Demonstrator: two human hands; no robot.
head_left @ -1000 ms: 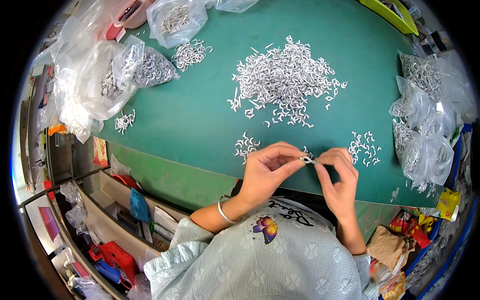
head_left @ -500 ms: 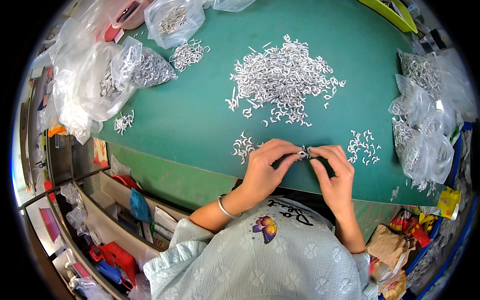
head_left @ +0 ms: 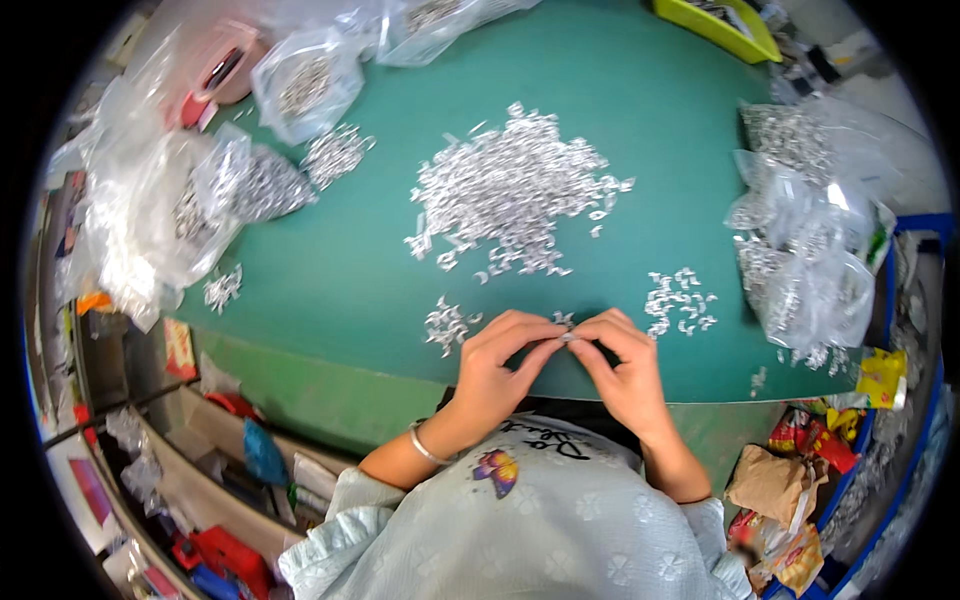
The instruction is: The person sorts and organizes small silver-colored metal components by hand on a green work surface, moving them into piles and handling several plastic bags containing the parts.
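While left hand [head_left: 497, 362] and right hand [head_left: 626, 368] meet at mat [head_left: 350, 270] near edge, fingertips pinch one small metal part [head_left: 566, 338] together; big pile [head_left: 510, 190] beyond, small piles [head_left: 680, 300] beside.

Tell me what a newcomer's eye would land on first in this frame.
First, the big heap of small silvery metal pieces spread over the middle of the green table. Next, the left hand and right hand meeting at the near edge, pinching one tiny metal piece between their fingertips. Clear plastic bags of the same parts pile up at the left and right edges.
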